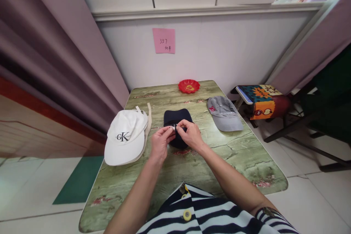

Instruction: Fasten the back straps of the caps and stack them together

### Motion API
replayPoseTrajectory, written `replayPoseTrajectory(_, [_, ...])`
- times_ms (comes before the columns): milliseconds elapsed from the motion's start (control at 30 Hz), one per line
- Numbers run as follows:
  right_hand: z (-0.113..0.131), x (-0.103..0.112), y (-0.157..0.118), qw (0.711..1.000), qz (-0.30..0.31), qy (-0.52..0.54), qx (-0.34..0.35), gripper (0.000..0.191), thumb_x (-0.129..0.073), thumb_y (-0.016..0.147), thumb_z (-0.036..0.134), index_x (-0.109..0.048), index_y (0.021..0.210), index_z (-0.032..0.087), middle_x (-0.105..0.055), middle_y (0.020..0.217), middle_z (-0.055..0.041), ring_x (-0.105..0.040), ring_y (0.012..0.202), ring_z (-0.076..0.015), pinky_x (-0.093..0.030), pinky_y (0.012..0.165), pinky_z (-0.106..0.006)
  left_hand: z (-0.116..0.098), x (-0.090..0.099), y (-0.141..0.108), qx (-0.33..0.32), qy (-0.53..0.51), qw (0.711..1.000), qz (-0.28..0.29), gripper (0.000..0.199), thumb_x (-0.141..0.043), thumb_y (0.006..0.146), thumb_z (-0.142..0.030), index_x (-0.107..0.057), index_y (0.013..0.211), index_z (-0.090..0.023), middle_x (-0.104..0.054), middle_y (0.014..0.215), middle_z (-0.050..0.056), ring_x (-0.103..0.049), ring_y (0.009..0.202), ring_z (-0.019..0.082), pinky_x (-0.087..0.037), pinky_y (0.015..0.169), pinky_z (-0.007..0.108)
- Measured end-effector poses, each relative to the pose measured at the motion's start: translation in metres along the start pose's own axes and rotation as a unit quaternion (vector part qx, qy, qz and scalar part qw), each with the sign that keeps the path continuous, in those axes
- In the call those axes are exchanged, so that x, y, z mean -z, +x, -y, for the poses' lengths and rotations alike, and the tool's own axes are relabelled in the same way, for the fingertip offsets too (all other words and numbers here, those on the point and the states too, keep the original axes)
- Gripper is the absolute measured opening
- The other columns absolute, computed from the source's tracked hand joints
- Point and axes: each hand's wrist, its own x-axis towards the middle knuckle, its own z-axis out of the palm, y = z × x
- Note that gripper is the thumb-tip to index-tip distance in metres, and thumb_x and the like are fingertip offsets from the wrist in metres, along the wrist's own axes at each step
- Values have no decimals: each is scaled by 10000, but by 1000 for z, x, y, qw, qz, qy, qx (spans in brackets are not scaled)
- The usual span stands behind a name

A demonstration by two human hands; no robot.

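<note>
A dark navy cap lies in the middle of the green patterned table, its brim pointing away from me. Over its near side, my left hand and my right hand meet, fingertips pinched on the cap's back strap. A small pale or shiny piece shows between the fingertips, too small to make out clearly. Both hands are closed. To the left sits a white cap with black letters, apparently stacked on another pale one. A grey cap with a pink mark rests on the right.
A red scalloped dish stands at the table's far edge by the wall. A pink note is stuck on the wall. Beyond the table's right side is a stool with a colourful cover; a purple curtain hangs at left.
</note>
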Motion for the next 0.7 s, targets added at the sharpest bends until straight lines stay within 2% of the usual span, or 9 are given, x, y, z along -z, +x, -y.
replayPoseTrajectory(133, [1, 1, -1, 1000, 4, 2, 18, 161, -572, 878, 350, -685, 867, 236, -708, 756, 34, -504, 529, -114, -368, 576, -241, 0, 0, 1, -4, -1, 1000, 2, 312, -890, 566, -256, -718, 791, -126, -720, 777, 39, -676, 695, 140, -564, 685, 274])
replayPoseTrajectory(300, [-1, 3, -4, 993, 35, -36, 109, 330, -685, 831, 349, -669, 1149, 265, -722, 969, -4, -638, 766, -151, -446, 725, -250, -2, 2, 3, 0, -7, 1000, 6, 333, -907, 524, -266, -698, 739, -120, -689, 733, 15, -633, 652, 113, -556, 654, 255])
replayPoseTrajectory(433, [-3, -1, -6, 989, 21, -91, 116, 244, -649, 879, 338, -707, 1113, 300, -714, 955, -15, -655, 831, -160, -446, 739, -248, -2, 1, 3, 3, -1, 1000, 16, 320, -906, 518, -262, -700, 719, -121, -684, 727, 12, -627, 670, 117, -553, 669, 257])
replayPoseTrajectory(567, [-4, -3, -5, 989, 13, -94, 112, 197, -645, 885, 339, -728, 1059, 296, -719, 920, -12, -663, 819, -157, -450, 725, -247, -3, 3, 2, 4, 6, 1000, 29, 322, -905, 532, -288, -695, 714, -126, -696, 739, 22, -648, 692, 135, -558, 693, 278])
replayPoseTrajectory(700, [-6, -1, -3, 990, 14, -86, 112, 188, -666, 867, 324, -731, 1039, 283, -737, 967, -15, -680, 884, -171, -465, 765, -253, -5, 9, 3, 11, -1, 999, 32, 339, -890, 562, -296, -664, 756, -136, -726, 754, 41, -688, 692, 156, -568, 725, 299])
